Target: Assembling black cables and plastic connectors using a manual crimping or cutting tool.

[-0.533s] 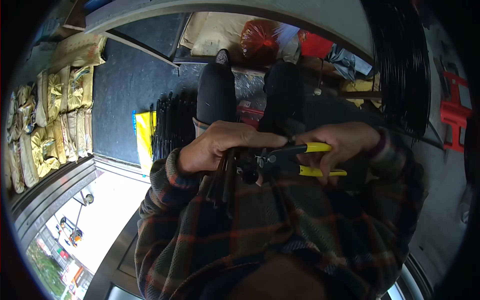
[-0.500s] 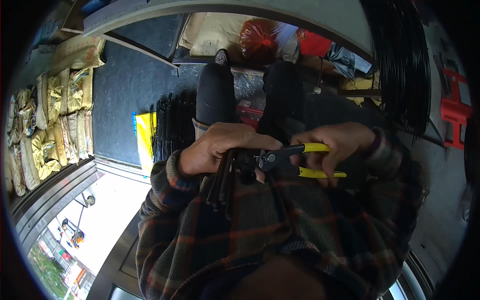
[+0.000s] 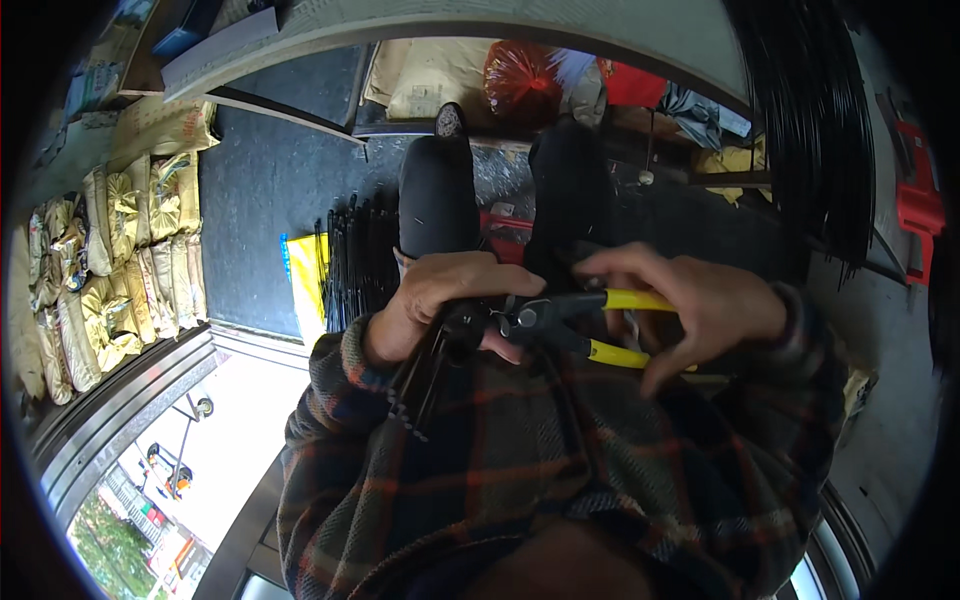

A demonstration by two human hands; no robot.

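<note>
While the left hand (image 3: 450,285) grips dark strands (image 3: 425,370), the right hand (image 3: 715,308) curls around yellow-handled pliers (image 3: 562,320)

Where the view is broadest, a dark, speckled floor (image 3: 265,185) runs beneath everything, with bright ground (image 3: 255,400) showing at the lower left. A grey-topped bench (image 3: 660,32) arches across the upper edge. Closer in, a plaid shirt (image 3: 475,440) in green, navy and orange fills the lower middle, and two dark trouser legs (image 3: 437,200) stretch away from it. Tan and yellow sacks (image 3: 137,290) are stacked along the left side, packed closely together. A thick sheaf of long black strands (image 3: 805,130) hangs at the right end of the bench. Beside the left leg is a smaller cluster of black lengths (image 3: 362,260), with a yellow packet (image 3: 308,285) just to its left. A red bag (image 3: 522,80) sits next to pale sacks (image 3: 430,85) near the top.

In front of the shirt, the left hand is closed around the dark strands, whose ends slant down toward the left sleeve; how many it holds cannot be told. The right hand is loosely spread round the pliers, whose two yellow grips (image 3: 640,300) stand well apart. The front of the tool reaches the left hand's digits, and whether its jaws are parted is too dark to tell. Near that end shows a round silver pivot (image 3: 527,317).
</note>
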